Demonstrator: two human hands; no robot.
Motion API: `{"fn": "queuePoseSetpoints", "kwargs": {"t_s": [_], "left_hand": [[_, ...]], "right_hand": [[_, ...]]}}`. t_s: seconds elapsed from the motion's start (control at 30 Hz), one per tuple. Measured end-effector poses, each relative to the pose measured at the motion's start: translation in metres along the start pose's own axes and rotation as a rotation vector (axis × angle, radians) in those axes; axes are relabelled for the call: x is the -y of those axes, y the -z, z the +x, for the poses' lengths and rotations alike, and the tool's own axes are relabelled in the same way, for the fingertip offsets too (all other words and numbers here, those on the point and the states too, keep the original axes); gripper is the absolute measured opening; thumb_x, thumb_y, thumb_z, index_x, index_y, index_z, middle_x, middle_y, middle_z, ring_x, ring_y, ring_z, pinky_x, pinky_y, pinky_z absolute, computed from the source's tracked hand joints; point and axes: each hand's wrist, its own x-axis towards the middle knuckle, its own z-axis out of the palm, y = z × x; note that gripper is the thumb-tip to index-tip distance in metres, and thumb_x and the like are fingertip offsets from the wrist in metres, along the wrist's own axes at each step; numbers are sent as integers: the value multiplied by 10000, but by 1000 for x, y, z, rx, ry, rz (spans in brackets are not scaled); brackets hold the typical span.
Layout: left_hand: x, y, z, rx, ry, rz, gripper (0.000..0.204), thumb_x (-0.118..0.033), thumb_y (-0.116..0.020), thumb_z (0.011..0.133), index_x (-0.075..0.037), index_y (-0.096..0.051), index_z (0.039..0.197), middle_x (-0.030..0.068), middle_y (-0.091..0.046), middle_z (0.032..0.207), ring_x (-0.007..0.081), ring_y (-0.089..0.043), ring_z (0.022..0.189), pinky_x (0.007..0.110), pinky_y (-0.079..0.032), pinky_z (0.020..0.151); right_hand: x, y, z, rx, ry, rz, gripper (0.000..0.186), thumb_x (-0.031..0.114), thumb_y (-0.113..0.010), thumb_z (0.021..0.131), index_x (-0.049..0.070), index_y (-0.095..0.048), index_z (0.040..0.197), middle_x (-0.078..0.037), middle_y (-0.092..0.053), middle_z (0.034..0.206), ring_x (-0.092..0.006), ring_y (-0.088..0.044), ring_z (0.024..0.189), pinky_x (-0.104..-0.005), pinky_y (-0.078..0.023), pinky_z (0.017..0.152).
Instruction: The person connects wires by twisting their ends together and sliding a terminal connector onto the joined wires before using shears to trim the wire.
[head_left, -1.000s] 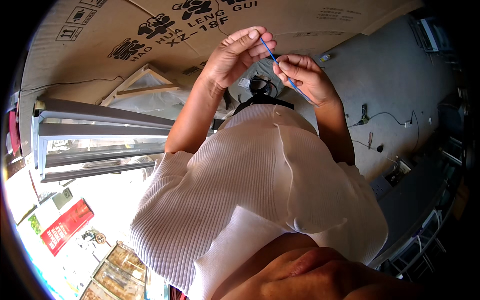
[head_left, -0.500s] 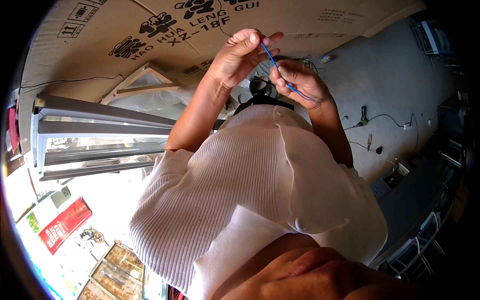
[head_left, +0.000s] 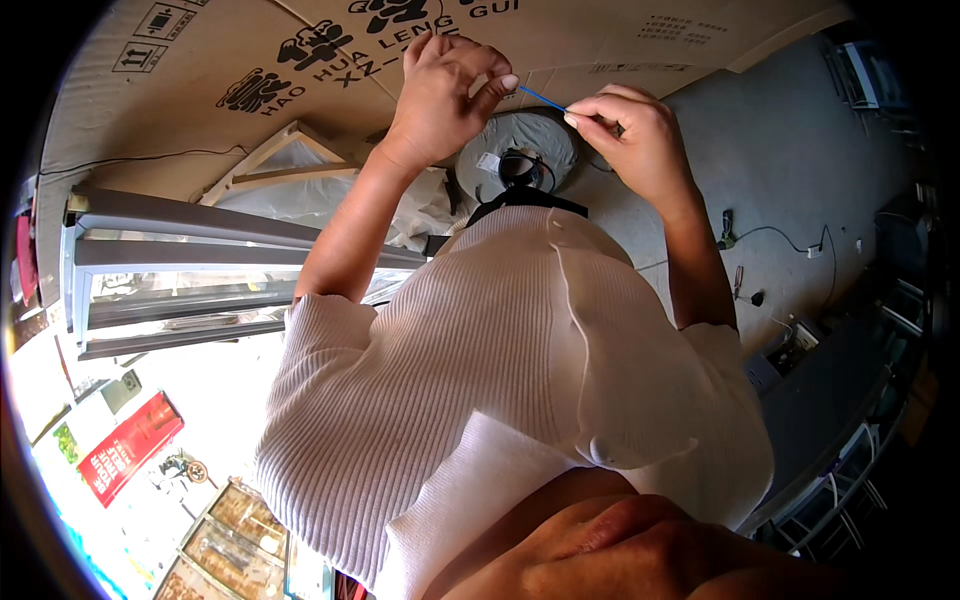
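I see both hands raised in front of the chest, over the concrete floor point(head_left: 800, 150). The left hand point(head_left: 440, 95) has its thumb and forefinger closed on one end of a thin blue strand point(head_left: 542, 97), the other fingers curled loosely above. The right hand point(head_left: 635, 135) pinches the other end between thumb and fingertips, the remaining fingers folded in. The strand runs short and taut between the two pinches, in mid-air, resting on nothing; I cannot tell whether it is wire, a tie or a cord.

Directly below the hands lies a round grey spool point(head_left: 520, 150) on the floor, with a dark cable looped at its middle. Behind it a large flattened cardboard sheet point(head_left: 250, 60) covers the floor towards the far edge, and a pale wooden frame point(head_left: 285, 155) with clear plastic wrap sits at that sheet's near edge. To the left stand grey metal rails point(head_left: 180, 250). More cables and plugs trail along the floor's right side.

My worry is the grip: the strand is very thin and held only at its tips, so a small slip of either pinch would likely drop it onto the cluttered floor, where it could be hard to find. Pulling too hard might also kink it.
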Motion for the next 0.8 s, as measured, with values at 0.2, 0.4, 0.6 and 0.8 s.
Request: {"fn": "queuePoseSetpoints", "kwargs": {"t_s": [0.2,0.4,0.6,0.8], "left_hand": [[3,-10,-5,48,-142,118,82,-196,-610,880,-117,-626,894,11,-620,869,218,-531,919,403,-314,961],[11,-15,-11,128,-147,-28,160,-243,-588,892,-93,-640,878,28,-629,829,238,-513,934,437,-307,957],[17,-31,-25,401,428,-888,292,-340,-522,952,-76,-618,874,-19,-565,740,135,-536,747,282,-385,808],[20,-28,-15,278,947,-1514,380,-497,-520,924,-124,-555,862,-25,-513,754,91,-519,750,241,-406,747]], "right_hand": [[-5,4,5,-1,285,-323,62,90,-698,748,55,-661,783,-41,-598,729,-221,-565,682,-334,-475,599],[-6,9,3,18,332,-401,49,88,-681,721,73,-652,757,-12,-575,721,-199,-567,701,-327,-491,605],[-14,2,1,-9,400,-441,52,80,-671,707,82,-654,757,-4,-574,715,-189,-566,692,-321,-489,595],[-27,-21,5,-193,325,-218,66,111,-714,749,76,-666,778,-24,-601,686,-198,-575,626,-301,-476,572]]}}
